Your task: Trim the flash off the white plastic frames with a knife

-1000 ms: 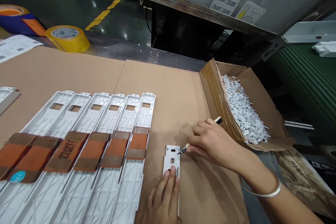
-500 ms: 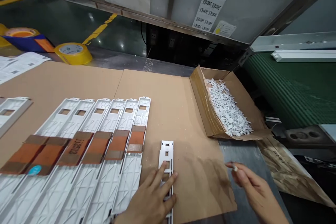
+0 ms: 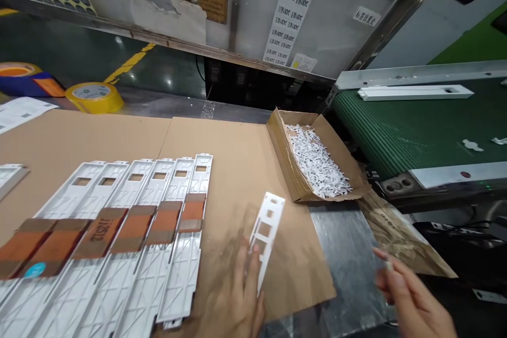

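Observation:
My left hand [image 3: 241, 296] is closed on a narrow white plastic strip [image 3: 268, 227] with square cutouts, which is tilted above the cardboard sheet [image 3: 237, 153]. Over the grey metal surface at the lower right, my right hand [image 3: 407, 290] pinches a tiny white piece [image 3: 388, 264] between thumb and finger. Left of my left hand lie several long white plastic panels [image 3: 180, 269], side by side, with orange-brown taped blocks [image 3: 132, 228] across them. A cardboard box [image 3: 289, 169] holds a heap of small white parts [image 3: 317, 163].
A green conveyor belt [image 3: 428, 127] on the right carries a white bar [image 3: 415, 93] and small white pieces. A yellow tape roll [image 3: 95, 98] and papers [image 3: 24, 111] lie at the back left. A metal panel [image 3: 245, 10] with labels stands across the back.
The narrow strip has gone from lying on the cardboard to tilted in my left hand. My right hand has moved right and down. The camera view has shifted right.

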